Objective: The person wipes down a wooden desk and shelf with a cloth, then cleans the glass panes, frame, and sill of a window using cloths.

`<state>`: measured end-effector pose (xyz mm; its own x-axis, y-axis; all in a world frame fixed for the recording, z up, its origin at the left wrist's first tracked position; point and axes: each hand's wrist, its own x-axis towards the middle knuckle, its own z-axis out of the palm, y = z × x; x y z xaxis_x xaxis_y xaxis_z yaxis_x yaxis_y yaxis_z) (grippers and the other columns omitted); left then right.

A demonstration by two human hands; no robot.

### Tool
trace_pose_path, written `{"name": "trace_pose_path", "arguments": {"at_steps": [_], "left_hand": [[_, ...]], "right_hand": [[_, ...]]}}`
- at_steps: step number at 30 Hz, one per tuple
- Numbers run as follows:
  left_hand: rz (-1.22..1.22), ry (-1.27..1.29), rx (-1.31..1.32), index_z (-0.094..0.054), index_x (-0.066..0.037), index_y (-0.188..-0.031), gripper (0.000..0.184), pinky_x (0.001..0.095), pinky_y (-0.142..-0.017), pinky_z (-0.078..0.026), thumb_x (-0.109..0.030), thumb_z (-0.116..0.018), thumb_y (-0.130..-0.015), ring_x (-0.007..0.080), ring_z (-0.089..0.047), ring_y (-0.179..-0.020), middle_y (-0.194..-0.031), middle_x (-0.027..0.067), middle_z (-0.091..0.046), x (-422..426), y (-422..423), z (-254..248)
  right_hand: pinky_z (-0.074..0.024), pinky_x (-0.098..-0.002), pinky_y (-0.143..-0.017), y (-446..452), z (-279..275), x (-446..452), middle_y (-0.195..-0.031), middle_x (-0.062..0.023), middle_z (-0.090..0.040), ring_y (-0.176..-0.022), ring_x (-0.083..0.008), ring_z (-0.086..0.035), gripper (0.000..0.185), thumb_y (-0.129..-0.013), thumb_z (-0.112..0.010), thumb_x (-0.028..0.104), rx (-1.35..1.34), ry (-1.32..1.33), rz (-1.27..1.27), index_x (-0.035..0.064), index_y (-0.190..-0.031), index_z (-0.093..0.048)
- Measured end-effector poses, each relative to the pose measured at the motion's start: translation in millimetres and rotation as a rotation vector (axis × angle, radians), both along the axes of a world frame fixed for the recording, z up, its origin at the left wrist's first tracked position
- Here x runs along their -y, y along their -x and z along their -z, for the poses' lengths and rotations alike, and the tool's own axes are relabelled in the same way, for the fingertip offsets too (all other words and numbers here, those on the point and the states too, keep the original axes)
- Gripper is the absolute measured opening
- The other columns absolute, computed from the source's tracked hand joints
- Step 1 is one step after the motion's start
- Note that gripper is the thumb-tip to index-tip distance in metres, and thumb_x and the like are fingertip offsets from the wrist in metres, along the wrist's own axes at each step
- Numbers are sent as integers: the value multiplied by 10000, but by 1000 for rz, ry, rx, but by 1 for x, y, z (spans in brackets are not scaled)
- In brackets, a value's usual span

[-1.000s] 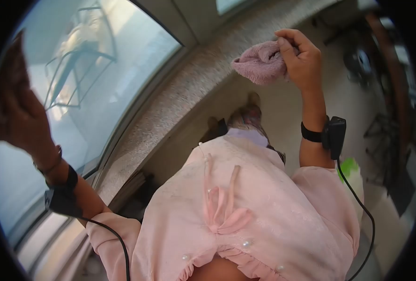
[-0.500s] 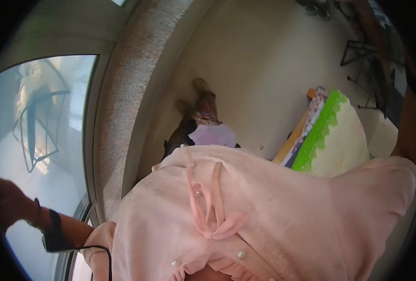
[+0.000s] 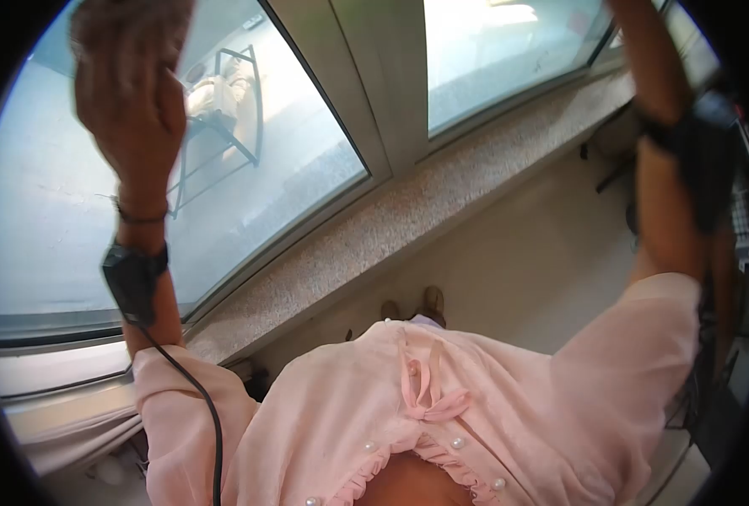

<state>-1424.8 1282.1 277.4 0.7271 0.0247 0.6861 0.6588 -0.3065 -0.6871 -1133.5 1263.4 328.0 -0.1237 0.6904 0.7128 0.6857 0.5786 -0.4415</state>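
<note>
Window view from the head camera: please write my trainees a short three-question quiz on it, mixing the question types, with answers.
1. True or false: the speckled stone sill runs along the lower edge of the grey-framed glass pane.
2. Which of the person's hands shows in the picture? a) right b) left c) both
3. Fill the gap: the pale pink blouse has a pink ribbon tied in a ____ at the front.

Key: 1 true; 2 b, the left hand; 3 bow.

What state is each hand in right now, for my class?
Left hand: raised before the window; fingers blurred, so grip cannot be told.
Right hand: out of view; only the forearm shows.
</note>
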Motion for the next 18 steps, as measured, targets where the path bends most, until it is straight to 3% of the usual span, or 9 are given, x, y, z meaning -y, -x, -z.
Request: {"name": "trace_pose_path", "arguments": {"at_steps": [3, 5, 6, 8, 10, 14, 15, 16, 18], "left_hand": [[-116, 447, 58, -481, -133, -1093, 359, 350, -831, -394, -29, -454, -750, 227, -455, -1013, -1130, 74, -461, 12, -1, 59], [-101, 296, -307, -456, -165, -1141, 396, 364, -880, -358, -42, -452, -765, 194, -413, -1079, -1148, 40, -452, 9, 17, 102], [-170, 215, -333, -432, -168, -1170, 412, 360, -912, -329, -69, -466, -771, 179, -383, -1112, -1157, 28, -446, 8, 18, 92], [-375, 58, -221, -429, -137, -1173, 375, 335, -887, -341, -177, -491, -805, 149, -311, -1175, -1161, 37, -438, -4, 15, 36], [-306, -140, 8, -505, -34, -927, 244, 316, -666, -389, -250, -488, -815, 184, -506, -845, -944, 88, -528, -13, 22, -64], [-11, -399, 287, -442, 19, -1093, 266, 339, -790, -398, -87, -394, -853, 278, -479, -915, -995, 172, -489, -34, 30, -168], [-186, -624, 165, -427, 13, -1114, 290, 365, -813, -374, -95, -404, -846, 306, -456, -940, -1017, 186, -474, -25, 13, -152], [-137, -362, 319, -113, -97, -1310, 616, 612, -892, -223, -439, -295, -832, 374, -225, -1195, -1341, 200, -122, -52, 33, -130], [-119, -21, 313, -382, -42, -1078, 325, 432, -761, -385, -227, -414, -813, 293, -438, -926, -1084, 197, -404, -33, -9, -10]], "right_hand": [[-455, -275, -618, -4, 60, -22, -728, -95, -568, -671, -171, -565, 335, -751, -574, 260, -8, 45, -164, 9, -958, -495], [-464, -262, -606, 10, 92, -31, -775, -73, -553, -645, -167, -563, 514, -651, -684, 323, 1, 336, 27, 68, -1036, -457], [-468, -272, -608, 13, 118, -39, -770, -75, -544, -634, -183, -563, 582, -609, -704, 364, 51, 132, 18, 71, -1036, -437], [-466, -303, -674, 20, 117, -40, -840, -103, -570, -756, -206, -593, 484, -613, -705, 330, 109, 62, 54, 47, -926, -467], [-465, -300, -665, 19, 119, -50, -833, -95, -572, -747, -204, -593, 468, -618, -700, 335, 113, 60, 45, 54, -913, -470], [-468, -283, -596, 14, 129, -61, -765, -53, -573, -668, -182, -586, 435, -622, -697, 329, 121, 1, 49, 82, -907, -479], [-468, -275, -572, 14, 131, -61, -744, -45, -570, -646, -172, -582, 429, -622, -697, 321, 115, 11, 46, 87, -908, -480], [-468, -275, -572, 15, 132, -59, -744, -45, -570, -646, -172, -582, 429, -622, -697, 321, 115, 11, 26, 87, -908, -480], [-465, -265, -545, 15, 132, -57, -727, -39, -564, -638, -157, -578, 433, -612, -704, 320, 44, -4, 27, 89, -905, -485]]}}
